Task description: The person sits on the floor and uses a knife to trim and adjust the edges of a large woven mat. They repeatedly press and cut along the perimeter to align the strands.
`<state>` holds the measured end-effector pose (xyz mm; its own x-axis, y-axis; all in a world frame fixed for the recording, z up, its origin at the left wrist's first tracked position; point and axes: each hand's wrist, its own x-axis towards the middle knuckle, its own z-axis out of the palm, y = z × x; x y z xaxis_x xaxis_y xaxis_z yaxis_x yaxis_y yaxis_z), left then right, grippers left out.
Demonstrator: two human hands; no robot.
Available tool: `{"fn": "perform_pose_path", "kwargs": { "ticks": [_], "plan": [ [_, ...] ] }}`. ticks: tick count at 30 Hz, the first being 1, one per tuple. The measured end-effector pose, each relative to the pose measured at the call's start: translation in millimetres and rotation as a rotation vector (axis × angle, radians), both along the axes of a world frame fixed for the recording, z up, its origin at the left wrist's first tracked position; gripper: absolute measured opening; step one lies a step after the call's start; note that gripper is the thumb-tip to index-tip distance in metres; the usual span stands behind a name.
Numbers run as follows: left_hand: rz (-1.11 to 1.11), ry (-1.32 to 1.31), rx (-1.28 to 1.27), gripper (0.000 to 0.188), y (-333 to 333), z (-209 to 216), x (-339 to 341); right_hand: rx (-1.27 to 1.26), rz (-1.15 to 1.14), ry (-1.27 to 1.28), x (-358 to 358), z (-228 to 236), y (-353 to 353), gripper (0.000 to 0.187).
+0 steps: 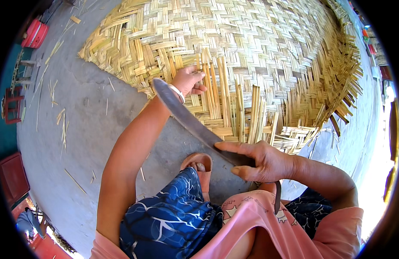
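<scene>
A large woven mat [182, 30] of pale, bamboo-like strips spreads over the floor in front of me. Along its near edge, several loose strip ends [223, 86] stick up from the weave. My left hand [189, 81], with a white bangle at its wrist, is at that edge, its fingers curled around a thin strip [198, 62]. In my right hand [266, 163] is a long knife [186, 116] with a slightly curved, dark blade. The forefinger lies along the blade, whose tip reaches left over my left wrist. The palm hides most of the knife's grip.
Grey concrete floor [87, 125] carries scattered strip scraps [63, 125]. At the right, the mat's edge [337, 86] curls up with jagged ends. A red container [35, 33] and a small red stool [12, 105] stand far left. My sandalled foot [199, 166] is close below the mat.
</scene>
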<state>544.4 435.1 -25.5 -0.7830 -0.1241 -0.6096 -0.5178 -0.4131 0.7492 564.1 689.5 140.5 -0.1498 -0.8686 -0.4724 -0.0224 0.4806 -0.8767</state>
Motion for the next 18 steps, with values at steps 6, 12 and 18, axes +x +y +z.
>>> {"fn": "perform_pose_path", "kwargs": {
  "ticks": [6, 12, 18],
  "plan": [
    [-0.260, -0.070, 0.162, 0.025, -12.3, -4.5, 12.9, 0.115, -0.018, -0.195, -5.2, 8.1, -14.2, 0.060],
    [-0.156, -0.092, -0.113, 0.026, 1.6, -17.6, 37.9, 0.161, -0.241, -0.404, -9.0, -31.2, -10.1, 0.058],
    [0.080, -0.128, -0.157, 0.018, 19.3, -18.8, 44.0, 0.275, -0.284, -0.067, -27.5, -63.0, -19.5, 0.054]
  ]
}}
